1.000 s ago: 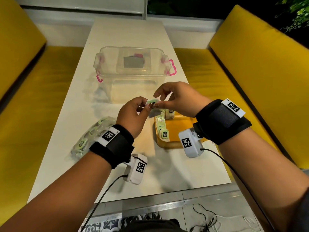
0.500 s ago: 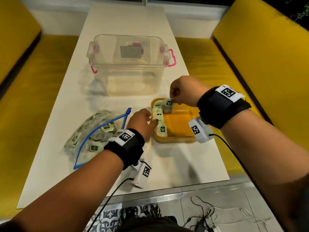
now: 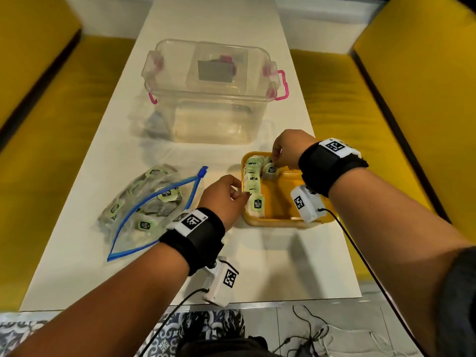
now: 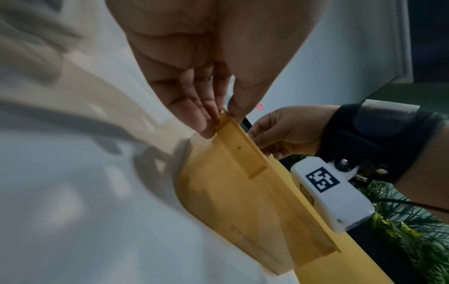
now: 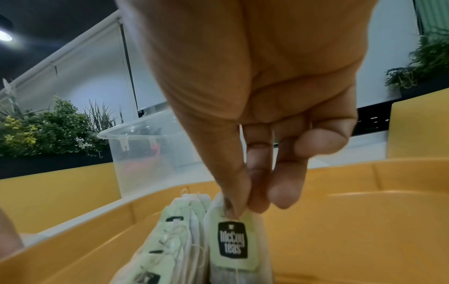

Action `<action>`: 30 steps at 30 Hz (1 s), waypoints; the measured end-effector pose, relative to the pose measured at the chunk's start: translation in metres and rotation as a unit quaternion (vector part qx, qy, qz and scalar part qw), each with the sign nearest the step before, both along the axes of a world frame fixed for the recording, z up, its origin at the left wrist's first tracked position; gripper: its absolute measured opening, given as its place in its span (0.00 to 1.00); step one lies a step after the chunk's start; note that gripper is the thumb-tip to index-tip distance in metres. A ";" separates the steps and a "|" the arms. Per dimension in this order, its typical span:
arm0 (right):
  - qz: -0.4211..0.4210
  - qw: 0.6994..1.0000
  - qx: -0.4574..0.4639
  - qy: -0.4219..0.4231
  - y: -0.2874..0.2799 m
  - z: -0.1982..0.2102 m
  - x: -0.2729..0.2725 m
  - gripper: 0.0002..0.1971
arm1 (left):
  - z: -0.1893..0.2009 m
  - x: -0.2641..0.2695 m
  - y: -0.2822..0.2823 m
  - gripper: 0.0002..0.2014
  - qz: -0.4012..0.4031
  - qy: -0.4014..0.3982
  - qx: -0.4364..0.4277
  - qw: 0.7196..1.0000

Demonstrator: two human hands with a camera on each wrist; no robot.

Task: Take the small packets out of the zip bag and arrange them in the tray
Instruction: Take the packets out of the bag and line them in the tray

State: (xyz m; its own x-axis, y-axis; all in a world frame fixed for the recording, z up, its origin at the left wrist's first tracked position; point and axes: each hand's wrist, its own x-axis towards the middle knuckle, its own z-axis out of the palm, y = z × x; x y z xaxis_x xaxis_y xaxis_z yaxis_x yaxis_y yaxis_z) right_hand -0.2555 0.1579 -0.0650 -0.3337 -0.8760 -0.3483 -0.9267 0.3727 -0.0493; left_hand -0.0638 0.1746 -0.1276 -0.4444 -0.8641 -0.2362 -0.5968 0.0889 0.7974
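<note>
A clear zip bag (image 3: 149, 204) with a blue zipper lies open on the white table, several green-tagged tea packets inside. To its right stands the yellow tray (image 3: 280, 210), with a row of packets (image 3: 251, 176) upright along its left wall. My left hand (image 3: 240, 194) pinches the tray's left rim; in the left wrist view the left hand (image 4: 222, 119) has thumb and fingers closed on the tray (image 4: 243, 192) edge. My right hand (image 3: 276, 158) is at the tray's far end. There the right hand (image 5: 245, 208) pinches the top of one tea packet (image 5: 230, 240) standing beside the row (image 5: 175, 230).
A clear plastic box (image 3: 213, 96) with pink latches stands behind the tray and bag. Yellow benches (image 3: 360, 112) flank the table on both sides. The table's near edge (image 3: 257, 302) lies close below my left wrist, with cables on the floor.
A second ago both hands held one packet above the tray. The right hand has since lowered it into the tray's far end, and the left hand dropped to the tray's left rim.
</note>
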 end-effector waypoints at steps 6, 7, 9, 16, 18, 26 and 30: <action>0.009 1.000 0.003 0.018 -0.006 -0.003 0.000 0.08 | -0.002 0.002 -0.001 0.08 -0.003 0.015 0.003 1.000; 0.009 1.000 0.003 0.021 -0.006 -0.003 0.000 0.08 | -0.002 0.002 0.000 0.08 -0.003 0.014 0.002 1.000; 0.009 1.000 -0.001 0.026 -0.007 -0.002 0.001 0.07 | -0.001 0.002 -0.001 0.09 -0.003 0.012 0.000 1.000; -0.009 1.000 -0.027 0.006 0.001 0.007 -0.002 0.07 | 0.003 0.003 0.001 0.11 -0.003 0.007 -0.007 1.000; -0.010 0.999 -0.043 -0.002 0.005 0.014 -0.001 0.07 | 0.008 0.005 0.001 0.13 -0.006 0.007 -0.012 1.000; 0.024 0.977 -0.181 -0.112 0.018 0.054 0.043 0.10 | 0.074 0.029 -0.019 0.07 0.008 0.151 -0.073 0.986; 0.092 0.957 -0.195 -0.196 0.026 0.067 0.093 0.10 | 0.119 0.069 -0.039 0.02 -0.004 0.175 -0.133 0.976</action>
State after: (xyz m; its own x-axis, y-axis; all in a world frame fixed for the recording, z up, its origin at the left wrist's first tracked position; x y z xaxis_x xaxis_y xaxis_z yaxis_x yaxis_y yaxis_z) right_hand -0.1628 0.1838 0.0021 -0.0729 -0.9961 -0.0499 -0.8563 0.0882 -0.5089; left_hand 0.0055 0.1354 -0.0089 -0.4651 -0.8700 0.1636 -0.2912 0.3249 0.8998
